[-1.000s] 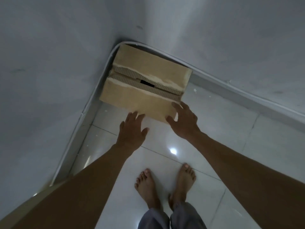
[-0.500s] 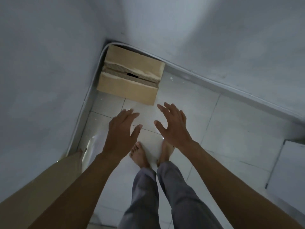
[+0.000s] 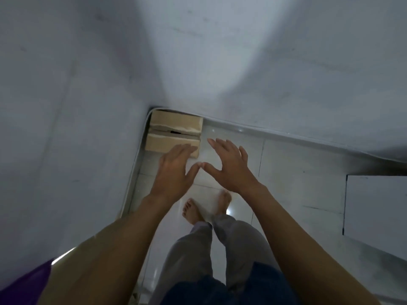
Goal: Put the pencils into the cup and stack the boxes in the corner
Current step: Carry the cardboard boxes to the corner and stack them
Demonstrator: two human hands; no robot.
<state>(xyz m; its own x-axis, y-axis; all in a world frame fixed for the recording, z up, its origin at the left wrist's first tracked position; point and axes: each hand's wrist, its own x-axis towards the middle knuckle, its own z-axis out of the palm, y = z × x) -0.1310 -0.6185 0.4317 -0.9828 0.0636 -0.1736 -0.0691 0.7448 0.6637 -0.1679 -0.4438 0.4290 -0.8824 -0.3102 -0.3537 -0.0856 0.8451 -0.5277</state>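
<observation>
A brown cardboard box [image 3: 174, 126] sits on the tiled floor, pushed into the corner where two white walls meet. Its top flaps are closed with a ragged gap between them. My left hand [image 3: 174, 170] hovers in the air, open and empty, its fingers overlapping the box's near edge in the view. My right hand [image 3: 231, 166] is also open and empty, held to the right of the box, well above the floor. The two thumbs almost touch. No pencils or cup are in view.
White floor tiles [image 3: 286, 172] stretch to the right. My bare feet [image 3: 193, 212] stand behind the hands. A white panel [image 3: 374, 208] lies at the right edge. A tan surface [image 3: 66, 278] and something purple [image 3: 24, 285] show at the lower left.
Both hands have come off the box and risen away from it. The view has pulled back and up, so the box looks smaller and farther in the corner.
</observation>
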